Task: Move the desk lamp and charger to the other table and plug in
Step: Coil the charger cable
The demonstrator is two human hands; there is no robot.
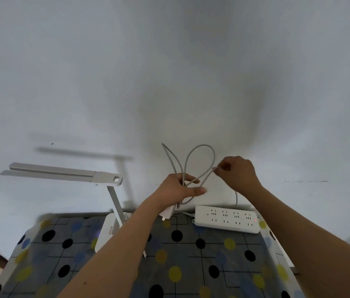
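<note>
Grey cable [204, 145] coiled in left hand [178, 188] grip; right hand [236, 173] pinches strand; charger [168, 212] under left palm.

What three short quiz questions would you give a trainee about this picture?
1. True or false: the desk lamp stands upright on the table.
2. Fill in: seen from the camera, the power strip lies to the ___ of the lamp.
3. The left hand grips: A) the lamp, B) the coiled cable, C) the power strip.
Key: 1 true; 2 right; 3 B.
</note>
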